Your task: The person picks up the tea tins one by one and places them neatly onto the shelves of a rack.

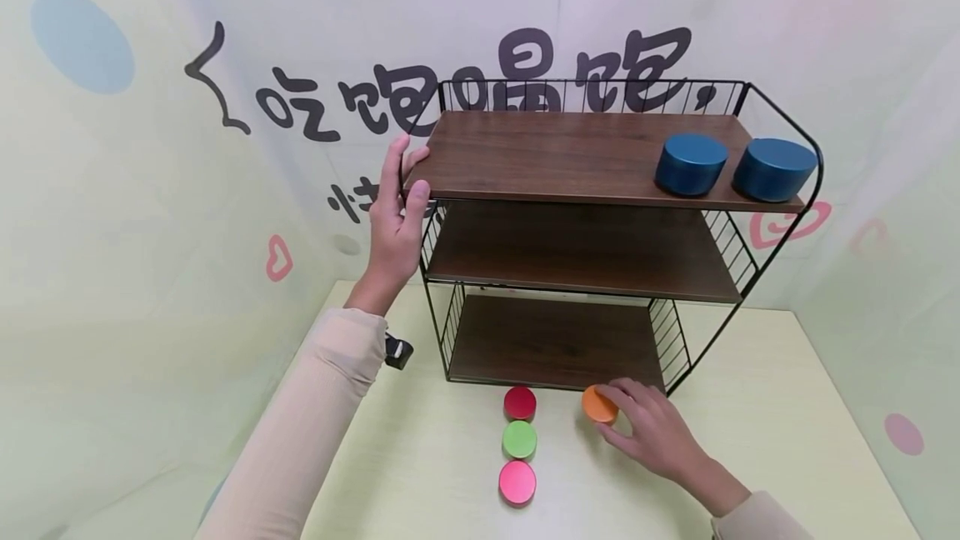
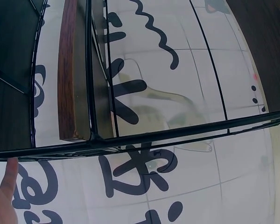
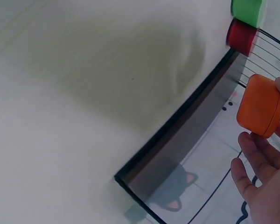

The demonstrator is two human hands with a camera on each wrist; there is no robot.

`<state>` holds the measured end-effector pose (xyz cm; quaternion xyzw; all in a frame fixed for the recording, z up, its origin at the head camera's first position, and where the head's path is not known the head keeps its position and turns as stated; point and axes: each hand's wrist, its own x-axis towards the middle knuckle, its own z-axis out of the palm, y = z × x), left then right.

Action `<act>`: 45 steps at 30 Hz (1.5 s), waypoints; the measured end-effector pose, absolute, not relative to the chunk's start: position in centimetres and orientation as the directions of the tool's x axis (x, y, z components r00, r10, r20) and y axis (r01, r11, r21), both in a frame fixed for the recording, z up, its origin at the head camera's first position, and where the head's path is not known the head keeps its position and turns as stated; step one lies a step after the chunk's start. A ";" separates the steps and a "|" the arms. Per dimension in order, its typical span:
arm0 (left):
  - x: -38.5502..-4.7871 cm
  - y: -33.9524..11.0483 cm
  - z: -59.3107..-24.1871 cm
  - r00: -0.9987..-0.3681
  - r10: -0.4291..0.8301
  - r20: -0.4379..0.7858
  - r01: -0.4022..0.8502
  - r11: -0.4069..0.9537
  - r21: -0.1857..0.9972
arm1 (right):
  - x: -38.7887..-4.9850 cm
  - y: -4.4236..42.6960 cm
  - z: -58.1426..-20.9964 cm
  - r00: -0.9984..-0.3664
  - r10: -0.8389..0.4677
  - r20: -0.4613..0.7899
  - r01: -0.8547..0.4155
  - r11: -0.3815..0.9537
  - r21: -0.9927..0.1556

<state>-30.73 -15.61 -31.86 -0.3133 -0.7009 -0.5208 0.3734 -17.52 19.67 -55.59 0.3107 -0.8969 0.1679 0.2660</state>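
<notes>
Head view: left hand (image 1: 396,223), partly hidden, grips rack (image 1: 555,152); right hand (image 1: 651,432) pinches orange cylinder (image 1: 597,405).

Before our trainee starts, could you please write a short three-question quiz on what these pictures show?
1. What colour is the cylinder in the right hand? A: red; B: orange; C: green.
2. True or false: both blue cylinders stand on the top shelf.
3. Fill the gap: in the head view, the green cylinder sits between the red one and the ____ one.

Key: 1. B. 2. True. 3. Pink; the pink cylinder is nearest the bottom edge of that view.
</notes>
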 end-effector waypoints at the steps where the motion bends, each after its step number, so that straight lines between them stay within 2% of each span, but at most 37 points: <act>1: -30.7 -15.6 -31.9 -0.525 0.050 0.850 0.828 0.262 0.496 | -17.6 19.6 -55.3 -0.658 -0.475 0.585 -0.654 0.746 -0.130; 7: -30.8 -15.7 -31.9 -0.530 0.049 0.846 0.824 0.265 0.501 | -17.8 19.2 -53.5 -0.616 -0.501 0.608 -0.690 0.715 -0.110; 21: -30.9 -15.6 -31.9 -0.532 0.052 0.845 0.823 0.266 0.502 | -17.5 18.8 -51.4 -0.614 -0.555 0.561 -0.704 0.706 -0.073; 32: -30.9 -15.7 -31.9 -0.536 0.051 0.843 0.820 0.272 0.504 | -18.1 18.3 -48.7 -0.513 -0.609 0.605 -0.767 0.641 -0.005; 45: -30.8 -15.7 -31.9 -0.535 0.057 0.843 0.819 0.280 0.501 | -18.5 17.9 -43.8 -0.473 -0.670 0.573 -0.799 0.600 0.043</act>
